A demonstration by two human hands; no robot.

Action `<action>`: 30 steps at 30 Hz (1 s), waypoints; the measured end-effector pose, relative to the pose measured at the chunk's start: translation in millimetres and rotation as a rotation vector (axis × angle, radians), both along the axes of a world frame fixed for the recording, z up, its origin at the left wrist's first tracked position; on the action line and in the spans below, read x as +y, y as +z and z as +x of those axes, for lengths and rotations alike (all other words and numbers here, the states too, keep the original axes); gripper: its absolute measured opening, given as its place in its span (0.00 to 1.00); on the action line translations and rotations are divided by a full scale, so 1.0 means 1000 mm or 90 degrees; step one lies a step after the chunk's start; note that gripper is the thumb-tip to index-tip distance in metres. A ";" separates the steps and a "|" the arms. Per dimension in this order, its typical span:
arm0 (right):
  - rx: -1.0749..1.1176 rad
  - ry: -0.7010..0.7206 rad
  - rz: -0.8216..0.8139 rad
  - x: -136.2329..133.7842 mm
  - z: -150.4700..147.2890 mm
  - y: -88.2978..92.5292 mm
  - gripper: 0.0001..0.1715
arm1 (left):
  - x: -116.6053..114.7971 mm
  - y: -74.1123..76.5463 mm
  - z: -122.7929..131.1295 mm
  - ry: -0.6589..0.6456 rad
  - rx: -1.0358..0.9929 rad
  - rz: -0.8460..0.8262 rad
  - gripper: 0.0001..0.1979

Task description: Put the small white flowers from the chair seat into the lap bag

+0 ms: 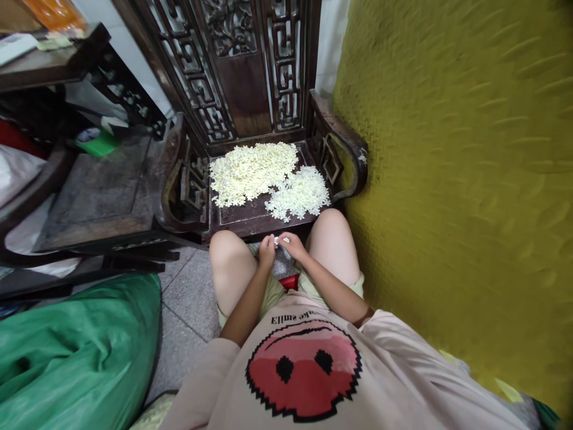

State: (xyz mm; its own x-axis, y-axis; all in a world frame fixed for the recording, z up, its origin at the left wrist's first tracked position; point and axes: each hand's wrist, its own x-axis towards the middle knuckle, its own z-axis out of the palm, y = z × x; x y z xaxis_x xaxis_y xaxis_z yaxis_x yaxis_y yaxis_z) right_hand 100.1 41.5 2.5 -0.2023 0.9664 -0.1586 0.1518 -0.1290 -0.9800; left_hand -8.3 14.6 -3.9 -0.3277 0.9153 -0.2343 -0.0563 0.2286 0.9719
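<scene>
Right now my left hand [267, 249] and right hand [293, 245] meet between my knees, fingertips pinched together on one small white flower piece [282, 240], just short of the chair seat's front edge [250, 230] at twelve o'clock. It looks feather-light, thin and easily crushed, so I judge a soft pinch at its rim suits it best. Two pale heaps [253, 172] fill the seat ahead, the yellow wall [447, 179] crowds me at three o'clock, and open floor [188, 298] lies at nine.
</scene>
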 end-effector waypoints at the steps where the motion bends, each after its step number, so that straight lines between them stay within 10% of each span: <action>1: 0.000 -0.014 -0.004 0.000 0.000 0.000 0.08 | 0.000 0.000 0.001 -0.004 -0.018 -0.002 0.15; 11: 0.126 -0.093 -0.161 -0.002 -0.004 0.001 0.14 | 0.003 -0.006 -0.002 0.023 -0.101 -0.008 0.13; 30: 0.123 -0.031 -0.061 -0.001 -0.002 -0.004 0.16 | 0.000 0.003 -0.005 0.070 0.009 0.045 0.14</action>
